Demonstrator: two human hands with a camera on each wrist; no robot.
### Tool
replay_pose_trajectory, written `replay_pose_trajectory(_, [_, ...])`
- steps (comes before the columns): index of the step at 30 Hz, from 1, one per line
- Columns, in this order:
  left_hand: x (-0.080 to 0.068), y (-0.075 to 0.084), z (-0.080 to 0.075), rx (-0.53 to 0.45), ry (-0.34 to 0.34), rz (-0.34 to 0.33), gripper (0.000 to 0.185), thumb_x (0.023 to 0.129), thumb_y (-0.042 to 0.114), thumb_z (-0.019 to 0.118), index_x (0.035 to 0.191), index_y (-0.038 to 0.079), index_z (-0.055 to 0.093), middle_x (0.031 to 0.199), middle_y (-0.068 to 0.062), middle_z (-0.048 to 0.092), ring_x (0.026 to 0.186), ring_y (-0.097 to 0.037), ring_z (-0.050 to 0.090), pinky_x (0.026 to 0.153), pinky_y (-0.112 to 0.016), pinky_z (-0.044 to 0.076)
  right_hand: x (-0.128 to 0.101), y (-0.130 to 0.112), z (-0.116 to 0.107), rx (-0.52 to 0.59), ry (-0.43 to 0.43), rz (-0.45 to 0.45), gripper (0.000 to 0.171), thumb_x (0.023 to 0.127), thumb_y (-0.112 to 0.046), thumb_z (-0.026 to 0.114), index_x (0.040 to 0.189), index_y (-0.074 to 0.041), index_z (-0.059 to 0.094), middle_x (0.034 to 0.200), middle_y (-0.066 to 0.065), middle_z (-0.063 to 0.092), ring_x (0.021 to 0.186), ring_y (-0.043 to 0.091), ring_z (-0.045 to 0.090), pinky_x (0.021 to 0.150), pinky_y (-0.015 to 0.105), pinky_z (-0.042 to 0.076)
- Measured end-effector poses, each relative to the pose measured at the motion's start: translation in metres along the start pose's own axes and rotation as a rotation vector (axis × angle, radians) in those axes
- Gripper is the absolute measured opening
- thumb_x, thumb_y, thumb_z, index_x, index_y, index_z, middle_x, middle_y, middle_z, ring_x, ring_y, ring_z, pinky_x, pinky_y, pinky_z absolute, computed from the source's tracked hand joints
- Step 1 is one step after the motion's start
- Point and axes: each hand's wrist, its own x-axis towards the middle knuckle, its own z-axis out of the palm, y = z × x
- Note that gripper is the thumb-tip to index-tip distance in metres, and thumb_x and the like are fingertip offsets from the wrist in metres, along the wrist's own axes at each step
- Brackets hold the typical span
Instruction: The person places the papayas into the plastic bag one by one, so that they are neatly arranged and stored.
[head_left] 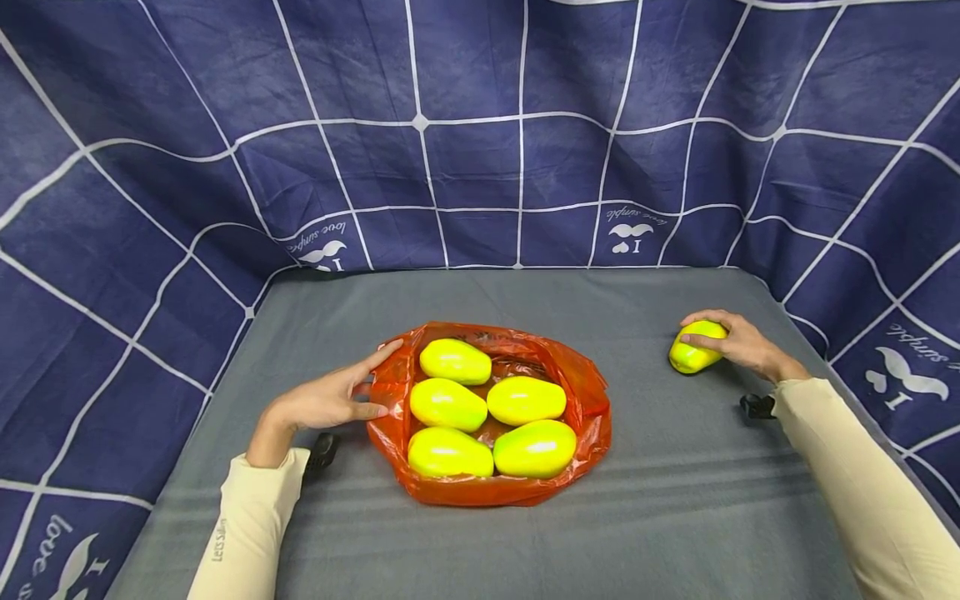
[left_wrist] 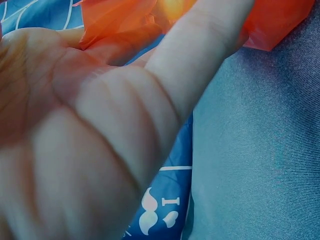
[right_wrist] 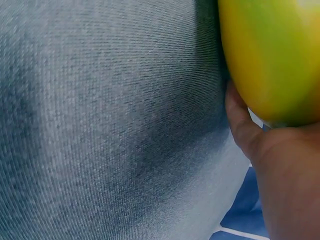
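Observation:
An orange plastic bag lies open on the grey table cloth with several yellow-green mangoes inside. My left hand pinches the bag's left edge between thumb and fingers; in the left wrist view the fingers fill the frame against the orange plastic bag. At the right, my right hand grips a lone mango that lies on the cloth. The right wrist view shows that mango close up, with the thumb against it.
A dark blue cloth with white lines stands as a wall behind and on both sides of the table. Grey cloth lies bare in front of the bag and between the bag and the lone mango.

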Motion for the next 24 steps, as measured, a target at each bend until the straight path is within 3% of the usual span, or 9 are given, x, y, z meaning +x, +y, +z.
replay_pose_trajectory(7, [-0.001, 0.000, -0.001, 0.005, -0.003, 0.003, 0.097, 0.095, 0.011, 0.068, 0.162, 0.018, -0.002, 0.167, -0.020, -0.007, 0.141, -0.049, 0.032, 0.100, -0.019, 0.046, 0.001, -0.002, -0.002, 0.079, 0.025, 0.005, 0.051, 0.094, -0.035, 0.071, 0.135, -0.008, 0.057, 0.115, -0.011, 0.058, 0.101, 0.001, 0.048, 0.082, 0.016, 0.037])
replay_pose_trajectory(12, [0.000, 0.000, -0.002, 0.013, -0.002, 0.009, 0.097, 0.095, 0.010, 0.067, 0.162, 0.017, -0.002, 0.166, -0.020, -0.007, 0.141, -0.049, 0.033, 0.100, -0.020, 0.046, 0.000, -0.013, -0.003, 0.168, 0.021, 0.000, 0.066, 0.088, -0.022, 0.079, 0.145, -0.015, 0.047, 0.118, -0.003, 0.050, 0.100, 0.008, 0.046, 0.081, 0.016, 0.038])
replay_pose_trajectory(17, [0.000, 0.000, -0.002, 0.005, 0.000, 0.002, 0.098, 0.094, 0.009, 0.068, 0.162, 0.018, -0.001, 0.167, -0.019, -0.005, 0.140, -0.047, 0.035, 0.099, -0.020, 0.047, 0.003, -0.031, 0.000, 0.258, 0.048, -0.031, 0.071, 0.083, -0.011, 0.082, 0.144, -0.017, 0.046, 0.117, 0.000, 0.049, 0.098, 0.010, 0.049, 0.080, 0.016, 0.042])
replay_pose_trajectory(24, [0.000, 0.001, 0.000, -0.018, -0.001, -0.040, 0.099, 0.094, 0.011, 0.069, 0.162, 0.023, -0.003, 0.168, -0.015, -0.003, 0.139, -0.047, 0.038, 0.099, -0.024, 0.050, 0.004, -0.069, 0.007, 0.173, 0.123, -0.103, 0.064, 0.080, -0.016, 0.086, 0.133, -0.011, 0.051, 0.118, -0.001, 0.050, 0.097, 0.013, 0.048, 0.078, 0.019, 0.039])
